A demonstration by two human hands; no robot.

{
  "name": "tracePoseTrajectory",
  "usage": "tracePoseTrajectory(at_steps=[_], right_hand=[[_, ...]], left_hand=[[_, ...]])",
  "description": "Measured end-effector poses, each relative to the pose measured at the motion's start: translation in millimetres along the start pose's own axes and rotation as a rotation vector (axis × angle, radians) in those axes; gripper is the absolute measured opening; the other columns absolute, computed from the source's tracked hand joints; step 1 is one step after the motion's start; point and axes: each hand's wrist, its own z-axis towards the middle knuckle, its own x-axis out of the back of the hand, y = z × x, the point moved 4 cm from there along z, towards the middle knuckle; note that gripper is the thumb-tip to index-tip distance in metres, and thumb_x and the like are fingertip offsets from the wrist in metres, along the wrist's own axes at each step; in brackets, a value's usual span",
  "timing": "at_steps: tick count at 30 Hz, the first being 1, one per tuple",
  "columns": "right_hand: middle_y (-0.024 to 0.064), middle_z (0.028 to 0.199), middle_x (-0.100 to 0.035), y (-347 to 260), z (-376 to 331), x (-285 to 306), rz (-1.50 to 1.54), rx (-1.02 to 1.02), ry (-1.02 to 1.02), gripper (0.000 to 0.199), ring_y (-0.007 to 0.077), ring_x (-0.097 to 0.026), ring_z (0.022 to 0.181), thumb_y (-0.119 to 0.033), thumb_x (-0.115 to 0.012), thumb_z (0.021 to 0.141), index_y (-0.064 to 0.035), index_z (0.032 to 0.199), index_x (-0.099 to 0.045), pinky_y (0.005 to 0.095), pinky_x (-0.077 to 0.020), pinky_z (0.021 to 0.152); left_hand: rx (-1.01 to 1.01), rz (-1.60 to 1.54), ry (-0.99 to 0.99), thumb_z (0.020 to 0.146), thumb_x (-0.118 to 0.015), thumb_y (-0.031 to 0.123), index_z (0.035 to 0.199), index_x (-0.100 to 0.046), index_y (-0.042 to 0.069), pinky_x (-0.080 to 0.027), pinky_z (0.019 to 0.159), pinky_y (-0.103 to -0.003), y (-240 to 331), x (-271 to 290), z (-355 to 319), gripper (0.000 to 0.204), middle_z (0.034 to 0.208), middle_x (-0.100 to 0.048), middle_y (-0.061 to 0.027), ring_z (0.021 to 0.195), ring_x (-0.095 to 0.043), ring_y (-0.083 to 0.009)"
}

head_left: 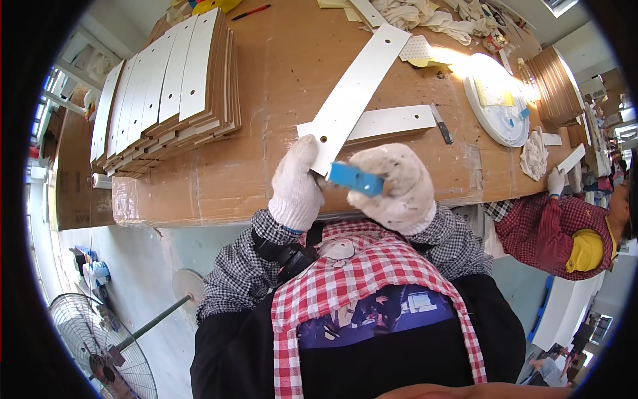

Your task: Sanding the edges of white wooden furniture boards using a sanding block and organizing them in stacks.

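My left hand (297, 186), in a white knitted glove, grips the near end of a long white board (359, 90) beside its small hole. The board slants away to the upper right. In my right hand (397, 187), whose glove is smudged, is a small blue block (356, 178), held close to the board's near end; whether the two touch I cannot tell. Beneath the held board another white board (395, 122) lies across the table, partly covered. A knife (441, 124) lies by its right end.
Stacked white boards (149, 86) fill the table's left side. At the right are a round white lid (495, 100), a crumpled glove (533, 155) and a round brown stack (558, 86). A co-worker (558, 233) is at the right. A fan (100, 346) stands lower left.
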Motion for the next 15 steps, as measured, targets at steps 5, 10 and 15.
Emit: tracePoseTrajectory(at_steps=[5,10,15], right_hand=[[0.009,0.096,-0.065,31,11,21,0.443,-0.377,0.271,0.028,0.0139,-0.066,0.081,-0.002,-0.074,0.08,-0.0029,0.105,-0.062,0.0206,-0.0548,0.065],[0.0057,0.091,-0.067,24,18,11,0.471,-0.44,0.166,0.026,0.0108,-0.062,0.075,-0.006,-0.074,0.082,0.0002,0.104,-0.062,0.0211,-0.0531,0.066],[0.0047,0.088,-0.068,-11,23,2,0.138,-0.212,-0.127,0.025,0.0166,-0.064,0.075,-0.015,-0.08,0.075,-0.0062,0.094,-0.067,0.0298,-0.0517,0.069]], left_hand=[[0.07,0.024,-0.175,0.098,-0.047,0.035,0.111,-0.055,-0.002,-0.058,0.059,-0.033,1,-4,-1,0.04,0.081,-0.062,-0.0107,0.065,-0.061,-0.0164],[0.06,0.019,-0.206,0.098,-0.046,0.035,0.112,-0.054,-0.001,-0.057,0.057,-0.031,0,-4,1,0.04,0.08,-0.062,-0.0108,0.065,-0.061,-0.0166],[0.046,0.067,-0.182,0.098,-0.047,0.034,0.115,-0.053,-0.001,-0.054,0.06,-0.029,5,-8,-1,0.039,0.089,-0.064,-0.0107,0.072,-0.062,-0.0163]])
